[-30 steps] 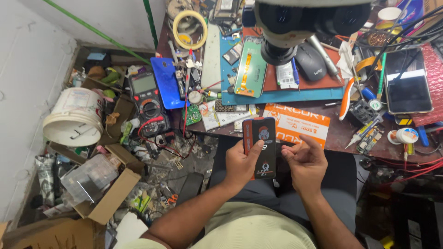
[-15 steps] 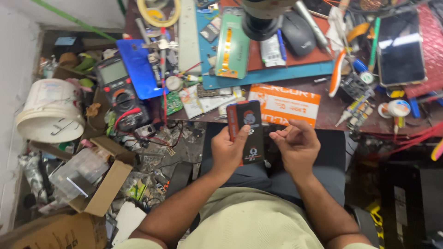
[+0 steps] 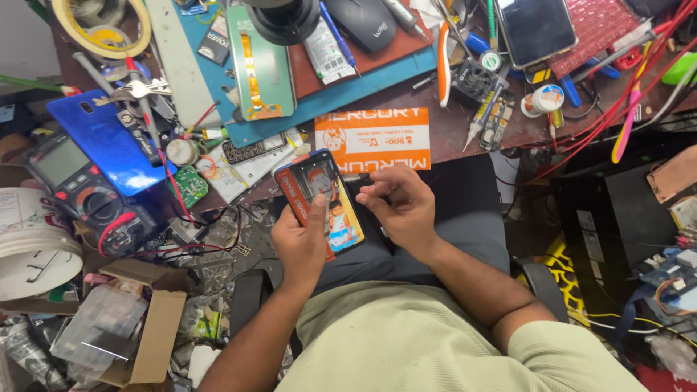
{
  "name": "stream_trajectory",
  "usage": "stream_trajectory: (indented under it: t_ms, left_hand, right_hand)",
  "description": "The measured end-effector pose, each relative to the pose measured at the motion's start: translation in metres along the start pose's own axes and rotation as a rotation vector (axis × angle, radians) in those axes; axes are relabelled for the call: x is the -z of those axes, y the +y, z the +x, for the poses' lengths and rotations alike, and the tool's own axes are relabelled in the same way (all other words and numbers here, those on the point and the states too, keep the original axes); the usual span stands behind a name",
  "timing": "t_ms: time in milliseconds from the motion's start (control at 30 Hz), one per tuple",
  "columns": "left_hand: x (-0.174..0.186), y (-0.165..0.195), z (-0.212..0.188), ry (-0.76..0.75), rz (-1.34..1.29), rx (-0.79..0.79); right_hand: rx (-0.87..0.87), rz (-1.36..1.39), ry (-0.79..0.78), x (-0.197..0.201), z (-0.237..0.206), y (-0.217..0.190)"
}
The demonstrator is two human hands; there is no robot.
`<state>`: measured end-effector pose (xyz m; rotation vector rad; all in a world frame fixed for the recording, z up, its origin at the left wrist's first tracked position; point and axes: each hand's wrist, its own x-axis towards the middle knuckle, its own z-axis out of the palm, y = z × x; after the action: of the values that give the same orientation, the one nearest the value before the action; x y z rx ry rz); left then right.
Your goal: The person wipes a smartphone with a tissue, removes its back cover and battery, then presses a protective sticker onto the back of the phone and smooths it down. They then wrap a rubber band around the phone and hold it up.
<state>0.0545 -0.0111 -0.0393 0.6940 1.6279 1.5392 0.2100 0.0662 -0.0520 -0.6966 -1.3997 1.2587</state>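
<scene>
On the counter (image 3: 465,131), an orange card (image 3: 374,138) lies at twelve o'clock, with a black mouse (image 3: 369,23) and a dark tablet (image 3: 536,29) beyond it. A multimeter (image 3: 83,194) sits at nine o'clock beside a blue phone back (image 3: 102,141), with a white bucket (image 3: 33,250) and a cardboard box (image 3: 149,334) lower left.

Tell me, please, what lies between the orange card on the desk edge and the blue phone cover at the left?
In the head view, between the orange card and the blue phone cover lie a small keypad board, papers, a green circuit board and a round tape roll.
</scene>
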Motion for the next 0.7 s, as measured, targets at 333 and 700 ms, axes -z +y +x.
stream_trajectory:
  t_ms: [333,700]
  left_hand:
    - [0.0,0.003,-0.003,-0.017,-0.029,0.016]
    - [0.002,0.0,-0.003,-0.001,-0.034,0.025]
  right_hand:
    - [-0.114,-0.028,0.032,-0.002,0.002,-0.014]
    - [-0.169,0.181,0.011,-0.003,-0.003,-0.009]
